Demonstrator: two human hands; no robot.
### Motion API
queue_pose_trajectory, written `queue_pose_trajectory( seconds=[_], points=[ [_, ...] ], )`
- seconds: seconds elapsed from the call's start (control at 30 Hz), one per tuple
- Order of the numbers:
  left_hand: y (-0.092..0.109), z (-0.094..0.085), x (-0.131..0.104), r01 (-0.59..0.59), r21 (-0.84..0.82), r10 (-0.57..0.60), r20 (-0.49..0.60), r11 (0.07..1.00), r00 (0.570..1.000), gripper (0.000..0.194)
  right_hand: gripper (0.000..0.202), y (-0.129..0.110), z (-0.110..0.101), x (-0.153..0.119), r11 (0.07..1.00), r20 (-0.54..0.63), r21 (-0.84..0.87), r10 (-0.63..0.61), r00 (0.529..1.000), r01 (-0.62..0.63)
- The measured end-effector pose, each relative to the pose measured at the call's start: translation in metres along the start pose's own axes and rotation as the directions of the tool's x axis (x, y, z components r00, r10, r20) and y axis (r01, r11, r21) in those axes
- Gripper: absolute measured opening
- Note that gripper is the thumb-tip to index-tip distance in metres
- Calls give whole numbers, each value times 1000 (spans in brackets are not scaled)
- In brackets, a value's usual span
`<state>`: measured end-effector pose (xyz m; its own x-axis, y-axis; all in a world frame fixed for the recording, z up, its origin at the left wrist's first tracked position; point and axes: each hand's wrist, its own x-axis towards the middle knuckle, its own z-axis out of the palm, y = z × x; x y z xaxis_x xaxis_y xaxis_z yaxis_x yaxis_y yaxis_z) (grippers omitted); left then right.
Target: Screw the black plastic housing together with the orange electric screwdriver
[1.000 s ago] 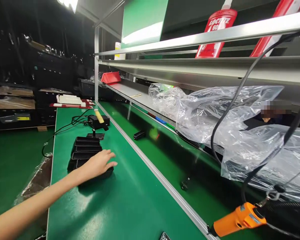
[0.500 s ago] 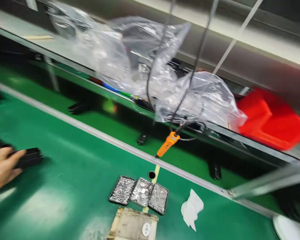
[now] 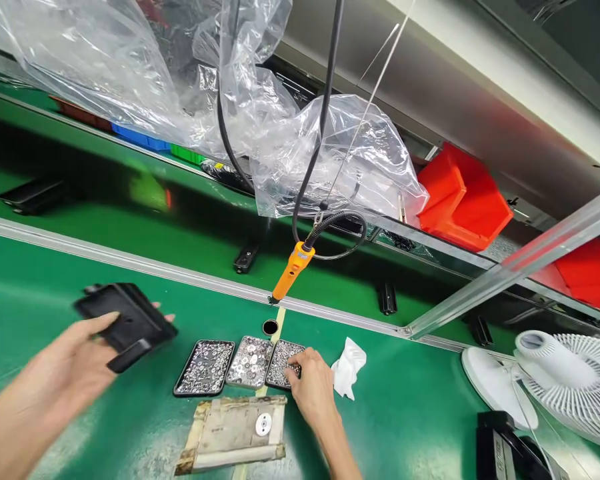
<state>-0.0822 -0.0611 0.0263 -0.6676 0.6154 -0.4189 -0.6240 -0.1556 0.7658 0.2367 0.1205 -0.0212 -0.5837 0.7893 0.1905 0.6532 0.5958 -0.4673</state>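
Observation:
My left hand (image 3: 80,360) grips a black plastic housing (image 3: 130,320), lifted above the green bench and tilted, with the thumb on its inner face. My right hand (image 3: 313,383) reaches into the right-hand tray of small metal parts (image 3: 281,365). Its thumb and fingers are drawn together over the parts; whatever lies between them is too small to make out. Beside that tray are a middle tray with washers (image 3: 250,362) and a left tray with small metal pieces (image 3: 205,367). A worn, taped board (image 3: 230,430) bearing a white disc (image 3: 263,424) lies in front of them.
An orange electric screwdriver (image 3: 293,273) hangs on a cable behind the trays. White tissue (image 3: 349,367) lies right of my right hand. A white fan (image 3: 570,380) stands at the right. Plastic bags (image 3: 330,153) and a red bin (image 3: 463,200) occupy the shelf above.
My left hand has raised the black housing from the bench at the left and brought it rightward. My right hand has come into view at the right tray. The camera view has shifted.

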Motion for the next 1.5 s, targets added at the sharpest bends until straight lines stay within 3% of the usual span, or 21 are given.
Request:
queue_pose_trajectory(
  seconds=[0.17, 0.3, 0.47, 0.6, 0.7, 0.87, 1.0, 1.2, 1.5],
  points=[
    [-43, 37, -2, 69, -139, -56, 95, 988, 994, 44, 15, 2, 8, 2, 1000, 9, -4, 2, 1000, -2],
    [-59, 44, -3, 77, -186, -55, 119, 979, 991, 44, 17, 5, 8, 0, 999, 15, 44, 6, 1000, -6],
    [-60, 35, -8, 78, -189, -56, 118, 979, 991, 47, 12, 8, 11, 2, 988, 32, 151, 32, 999, -37],
    [-61, 33, -9, 89, -198, -63, 135, 976, 989, 52, 16, 1, -6, -3, 966, 66, 246, 58, 996, -72],
    [-61, 33, -8, 103, -215, -75, 133, 971, 988, 52, 15, -13, -29, -15, 943, 209, 324, 8, 978, -77],
    [-61, 30, -8, 142, -240, -107, 152, 960, 982, 55, 15, -34, -50, -36, 926, 438, 359, -57, 897, -116],
    [-62, 29, -8, 142, -244, -107, 150, 959, 983, 56, 17, -37, -49, -42, 953, 419, 293, -59, 906, -73],
    [-63, 29, -9, 157, -237, -124, 149, 959, 981, 58, 16, -31, -49, -43, 946, 373, 324, -136, 918, 9],
    [-63, 29, -8, 161, -238, -127, 153, 958, 980, 58, 16, -30, -50, -43, 946, 409, 322, -177, 895, 40]
  ],
)
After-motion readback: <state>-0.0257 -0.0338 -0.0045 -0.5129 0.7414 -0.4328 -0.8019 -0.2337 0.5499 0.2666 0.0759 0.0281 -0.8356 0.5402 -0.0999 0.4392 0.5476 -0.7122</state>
